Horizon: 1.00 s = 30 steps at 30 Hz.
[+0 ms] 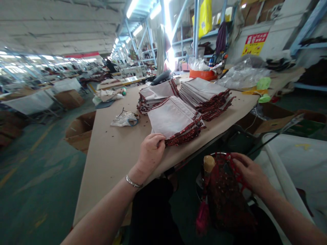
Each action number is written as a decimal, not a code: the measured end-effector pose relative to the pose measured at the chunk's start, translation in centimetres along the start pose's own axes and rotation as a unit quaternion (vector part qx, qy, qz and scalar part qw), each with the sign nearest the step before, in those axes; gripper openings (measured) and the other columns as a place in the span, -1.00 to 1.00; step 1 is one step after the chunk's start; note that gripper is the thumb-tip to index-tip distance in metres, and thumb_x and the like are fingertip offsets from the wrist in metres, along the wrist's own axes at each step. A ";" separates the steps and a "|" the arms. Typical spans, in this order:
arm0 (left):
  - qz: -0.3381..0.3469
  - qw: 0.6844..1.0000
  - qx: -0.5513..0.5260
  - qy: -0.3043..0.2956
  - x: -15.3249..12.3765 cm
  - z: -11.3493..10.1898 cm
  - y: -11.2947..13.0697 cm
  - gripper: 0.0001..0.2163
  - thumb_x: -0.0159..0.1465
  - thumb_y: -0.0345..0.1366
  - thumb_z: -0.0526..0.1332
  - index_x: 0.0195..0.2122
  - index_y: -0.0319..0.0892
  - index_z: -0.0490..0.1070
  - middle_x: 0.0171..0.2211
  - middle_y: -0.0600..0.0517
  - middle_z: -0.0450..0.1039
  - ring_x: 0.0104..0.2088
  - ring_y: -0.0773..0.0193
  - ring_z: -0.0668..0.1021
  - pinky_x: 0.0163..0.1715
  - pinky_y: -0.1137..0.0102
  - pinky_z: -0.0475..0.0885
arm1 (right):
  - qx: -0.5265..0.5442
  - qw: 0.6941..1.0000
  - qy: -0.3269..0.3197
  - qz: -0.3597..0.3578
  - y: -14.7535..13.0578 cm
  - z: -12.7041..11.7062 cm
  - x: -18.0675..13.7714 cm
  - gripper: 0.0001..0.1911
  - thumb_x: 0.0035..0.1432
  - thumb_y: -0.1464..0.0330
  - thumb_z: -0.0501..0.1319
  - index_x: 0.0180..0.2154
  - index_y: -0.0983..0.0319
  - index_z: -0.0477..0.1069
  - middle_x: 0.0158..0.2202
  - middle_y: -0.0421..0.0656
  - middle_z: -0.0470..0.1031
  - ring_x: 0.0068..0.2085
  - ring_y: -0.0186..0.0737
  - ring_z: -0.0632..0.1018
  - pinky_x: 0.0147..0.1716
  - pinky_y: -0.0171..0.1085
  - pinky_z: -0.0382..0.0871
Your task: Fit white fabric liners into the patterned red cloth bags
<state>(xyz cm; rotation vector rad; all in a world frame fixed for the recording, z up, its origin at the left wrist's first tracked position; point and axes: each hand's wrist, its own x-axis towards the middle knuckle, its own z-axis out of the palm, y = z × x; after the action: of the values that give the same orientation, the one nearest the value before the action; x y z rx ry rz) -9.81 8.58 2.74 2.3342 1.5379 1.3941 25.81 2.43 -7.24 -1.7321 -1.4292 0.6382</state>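
With thumb and fingers closed, my left hand (152, 149) pinches the near left corner of a stack of white fabric pieces (173, 117) on the table. Dark red, shiny edges show along the stack's near side. Two more such stacks, one at the left (158, 92) and one at the right (201, 90), lie behind it. Below the table edge, my right hand (251, 172) curls its fingers over the top of a dark red patterned fabric bundle (227, 194). A tan rounded knob (208, 164) and a pink tassel (202, 217) are at its left.
A crumpled clear plastic bag (125, 119) lies on the brown-covered table (102, 163). Farther back are an orange tray (201, 75) and heaped clear plastic (242, 76). Cardboard boxes (80, 131) stand on the floor at the left. A white bin (296, 163) is at the right.
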 end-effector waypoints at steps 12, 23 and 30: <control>-0.170 0.980 -0.081 -0.066 2.5 -1.8 1.2 -0.84 0.05 -0.41 0.11 -0.47 -0.20 0.49 -0.55 0.09 0.48 -0.50 0.31 0.48 -0.46 0.45 0.34 | -0.239 0.833 -0.071 -0.495 -23.7 7.8 4.8 -0.80 0.22 0.35 0.17 -0.16 0.26 0.50 -0.10 -0.01 0.48 -0.03 0.03 0.43 -0.04 -0.06 0.31; 0.018 0.989 0.133 -0.068 1.7 -1.6 1.0 -0.82 0.20 -0.47 0.07 -0.35 -0.19 0.47 -0.35 -0.06 0.49 -0.24 0.14 0.51 -0.19 0.30 0.41 | -0.394 0.811 -0.024 -0.431 -25.6 6.8 7.8 -0.77 0.17 0.52 0.05 -0.29 0.30 0.49 -0.20 0.04 0.48 -0.09 0.01 0.45 -0.15 -0.13 0.28; -0.102 0.992 0.010 0.076 1.7 -2.7 1.4 -0.87 0.11 -0.50 0.09 -0.47 -0.14 0.35 -0.44 0.05 0.37 -0.39 0.26 0.46 -0.36 0.39 0.37 | -0.337 0.835 -0.010 -0.434 -25.2 4.8 4.4 -0.89 0.16 0.50 0.11 -0.33 0.23 0.40 -0.23 -0.07 0.45 -0.11 -0.08 0.44 -0.19 -0.24 0.30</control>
<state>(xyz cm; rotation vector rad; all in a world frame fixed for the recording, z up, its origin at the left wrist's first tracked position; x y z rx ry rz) -10.42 7.97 6.05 2.0511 1.7790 1.5421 8.72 9.31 11.13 -1.2723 -2.3887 -0.4000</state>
